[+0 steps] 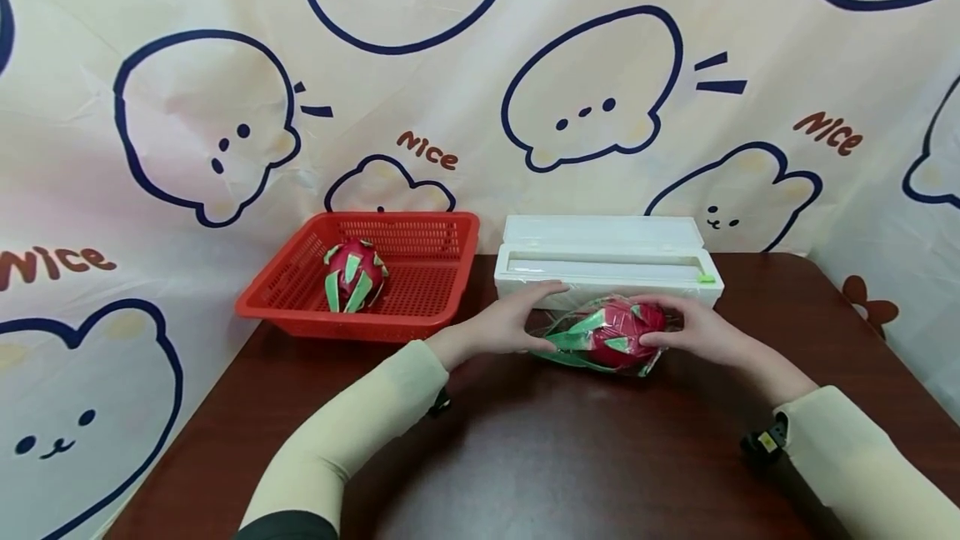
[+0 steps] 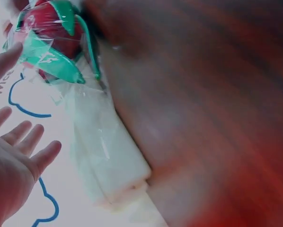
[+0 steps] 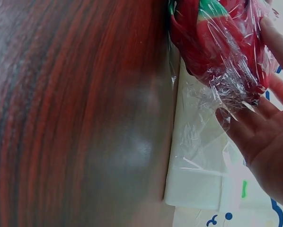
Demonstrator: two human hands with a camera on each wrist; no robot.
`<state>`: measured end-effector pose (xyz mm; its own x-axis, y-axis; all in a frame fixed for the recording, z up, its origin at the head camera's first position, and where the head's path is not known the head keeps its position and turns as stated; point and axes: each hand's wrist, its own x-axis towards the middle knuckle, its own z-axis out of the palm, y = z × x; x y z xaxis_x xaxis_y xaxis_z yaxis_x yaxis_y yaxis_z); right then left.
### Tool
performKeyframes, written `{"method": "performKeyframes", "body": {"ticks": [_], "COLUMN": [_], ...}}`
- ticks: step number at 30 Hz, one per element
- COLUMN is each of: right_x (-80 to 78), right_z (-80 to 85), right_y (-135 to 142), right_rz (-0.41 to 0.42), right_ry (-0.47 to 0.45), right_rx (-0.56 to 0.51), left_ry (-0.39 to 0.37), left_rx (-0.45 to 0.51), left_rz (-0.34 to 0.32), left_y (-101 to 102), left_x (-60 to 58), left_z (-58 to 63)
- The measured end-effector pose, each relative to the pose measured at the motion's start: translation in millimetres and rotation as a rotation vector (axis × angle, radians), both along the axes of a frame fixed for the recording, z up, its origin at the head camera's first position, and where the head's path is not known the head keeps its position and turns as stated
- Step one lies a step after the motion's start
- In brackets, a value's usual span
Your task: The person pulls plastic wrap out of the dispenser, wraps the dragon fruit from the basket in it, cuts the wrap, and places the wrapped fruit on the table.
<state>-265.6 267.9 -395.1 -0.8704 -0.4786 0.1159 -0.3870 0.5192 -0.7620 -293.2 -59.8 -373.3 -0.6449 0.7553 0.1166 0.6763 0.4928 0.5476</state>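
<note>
Wrapped dragon fruit: pink-red with green scales, in clear film, right of centre, in front of a long white box with its lid raised.
Left hand: beside the fruit's left end, fingers loosely spread, gripping nothing.
Right hand: gripping the right end between thumb and fingers (film bunches there).
Red basket: left of centre, holding a second dragon fruit.
Table: dark, glossy brown, across the lower frame.
</note>
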Motion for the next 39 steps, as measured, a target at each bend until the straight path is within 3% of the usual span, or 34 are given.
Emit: {"method": "performKeyframes", "body": {"ticks": [5,11,16,21,26,31,39], "right_x": [-1.1,-2.7,-2.4,-2.4,-3.3,-4.2,-3.5], "right_z": [3.0,3.9,4.1,3.9,4.6,4.4,4.6], "right_y": [1.7,3.1,2.9,2.9,1.3,-1.5,-1.3], "right_rz": [0.0,0.002,0.006,0.01,0.033,0.035,0.015], "right_ry": [0.009,0.05,0.052,0.048,0.058,0.047,0.038], "right_rx": [0.005,0.035,0.034,0.035,0.028,0.023,0.026], "left_ry": [0.031,0.098,0.125,0.134,0.096,0.017,-0.109], "left_rx": [-0.012,-0.051,-0.036,-0.006,0.036,0.102,0.15], "left_rz": [0.012,0.099,0.13,0.117,0.099,0.132,0.126], "left_y": [-16.1,-27.7,-29.4,-21.9,-11.0,-6.7,-8.9], "left_x": [2.3,2.5,1.1,-3.3,-8.1,-7.4,-3.1], "left_z": [-9.0,-16.7,-15.6,-16.1,-24.6,-33.9,-32.6]}}
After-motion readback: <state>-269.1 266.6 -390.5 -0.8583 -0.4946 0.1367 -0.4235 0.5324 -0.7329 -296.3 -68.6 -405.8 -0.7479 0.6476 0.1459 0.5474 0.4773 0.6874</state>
